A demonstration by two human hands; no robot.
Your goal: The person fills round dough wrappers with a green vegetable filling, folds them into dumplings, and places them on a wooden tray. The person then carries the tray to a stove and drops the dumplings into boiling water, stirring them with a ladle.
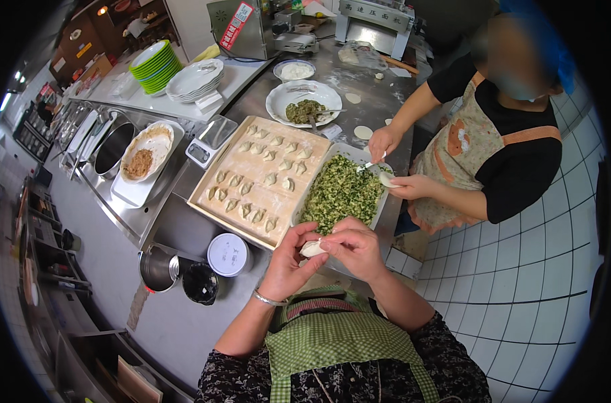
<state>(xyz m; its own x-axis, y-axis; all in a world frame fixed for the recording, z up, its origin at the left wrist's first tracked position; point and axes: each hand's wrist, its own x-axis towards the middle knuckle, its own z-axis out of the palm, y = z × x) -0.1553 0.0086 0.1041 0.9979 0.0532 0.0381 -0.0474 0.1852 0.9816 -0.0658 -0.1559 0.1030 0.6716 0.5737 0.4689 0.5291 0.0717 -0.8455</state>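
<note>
Between the fingers of my left hand [292, 259] and my right hand [358, 247] is a folded dumpling [313, 248], its edge pinched by both. Both hands are raised in front of my apron, at the near end of a white tub [298, 214] of chopped green filling [338, 186]. Left of the tub, a floured wooden tray [255, 179] bears rows of shaped dumplings [245, 210]. Across the tub, a co-worker's hand [384, 143] dips a white-handled spreader [367, 165] into the filling. That person's other hand [416, 187] holds a round wrapper [387, 180].
A white dish [280, 103] of dark filling, a flour bowl [295, 70] and loose wrappers [363, 132] lie on the steel table. A digital scale [200, 152] touches the tray's far left side. Below the table's near left edge stand a lidded tub [228, 254] and buckets [156, 269].
</note>
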